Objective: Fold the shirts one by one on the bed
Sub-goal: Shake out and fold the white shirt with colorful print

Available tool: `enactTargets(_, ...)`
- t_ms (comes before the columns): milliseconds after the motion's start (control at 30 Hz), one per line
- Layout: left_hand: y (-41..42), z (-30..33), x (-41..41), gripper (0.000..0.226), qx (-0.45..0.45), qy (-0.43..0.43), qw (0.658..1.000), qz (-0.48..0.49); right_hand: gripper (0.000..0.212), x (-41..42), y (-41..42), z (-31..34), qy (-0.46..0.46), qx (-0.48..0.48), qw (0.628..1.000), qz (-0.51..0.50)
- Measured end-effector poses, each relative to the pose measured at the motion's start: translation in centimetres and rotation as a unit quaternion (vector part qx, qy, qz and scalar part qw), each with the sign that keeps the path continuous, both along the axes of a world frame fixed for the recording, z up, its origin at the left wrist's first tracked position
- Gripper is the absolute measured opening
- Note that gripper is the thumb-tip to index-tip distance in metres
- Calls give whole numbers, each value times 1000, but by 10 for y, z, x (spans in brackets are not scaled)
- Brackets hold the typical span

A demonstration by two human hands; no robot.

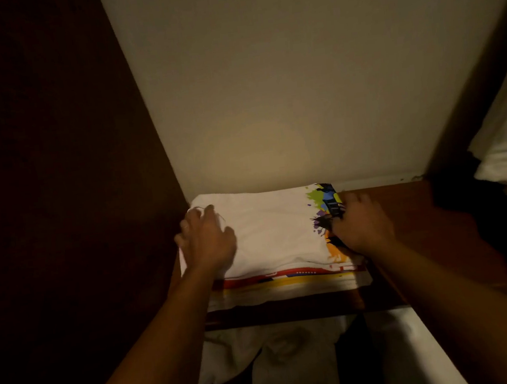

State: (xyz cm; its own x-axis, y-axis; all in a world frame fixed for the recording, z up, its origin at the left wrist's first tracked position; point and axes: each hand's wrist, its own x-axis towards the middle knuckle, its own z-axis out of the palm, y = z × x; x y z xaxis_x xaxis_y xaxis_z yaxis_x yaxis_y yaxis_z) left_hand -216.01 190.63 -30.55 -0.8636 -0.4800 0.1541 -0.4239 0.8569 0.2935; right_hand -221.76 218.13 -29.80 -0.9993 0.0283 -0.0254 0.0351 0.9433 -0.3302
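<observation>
Dim, warm light falls on the back wall (282,93) and white folded shirt (269,231); left panel (49,183) lies in deep shadow; right hand (360,224) is motion-blurred, edges bend

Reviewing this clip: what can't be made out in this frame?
- Head view: right hand is motion-blurred on the folded white shirt, hiding its fingers and part of the colourful print.
- Shirt beneath: only its striped front edge shows.
- Left wooden panel: too dark for detail.
- Clothes below the shelf: dim, shapes unclear.
</observation>
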Motion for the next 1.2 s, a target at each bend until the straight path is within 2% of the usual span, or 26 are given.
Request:
enactTargets(67,17,-6,-5,62,-72,30,995,-56,47,1,-19,6,85,25,995,54)
enactTargets(133,26,-12,-13,65,-67,13,990,-125,49,0,-36,5,106,49,986,122)
enactTargets(200,23,-22,-19,71,-27,-57,984,-164,61,-3,-45,-4,54,69,979,182)
enactTargets(267,9,-37,-17,77,0,-133,980,-147,71,-7,-43,-21,-13,96,973,211)
enactTargets(333,-6,-50,-10,84,0,-171,977,-124,79,-6,-35,-41,-40,112,970,210)
enactTargets(567,-12,-46,-8,88,-21,-182,975,-129,83,-6,-29,-47,-44,108,973,199)
enactTargets(667,-14,-36,-2,79,-66,-165,975,-136,83,-6,-26,-30,-80,124,967,206)
enactTargets(733,-12,-25,5,62,-71,-147,973,-161,82,-2,-22,-17,-80,126,965,214)
enactTargets(833,-6,-3,21,47,-42,-160,968,-191,71,13,-15,4,-23,128,965,230)
enactTargets(1000,20,37,45,68,35,-132,969,-207,62,46,-5,36,19,128,960,248)
enactTargets(1067,30,48,56,69,51,-116,970,-207,55,62,-1,45,35,116,957,263)
enactTargets(1133,41,62,65,66,40,-114,971,-206,50,74,4,56,37,103,955,276)
enactTargets(1200,52,79,76,62,-11,-115,971,-208,46,85,9,68,42,93,954,281)
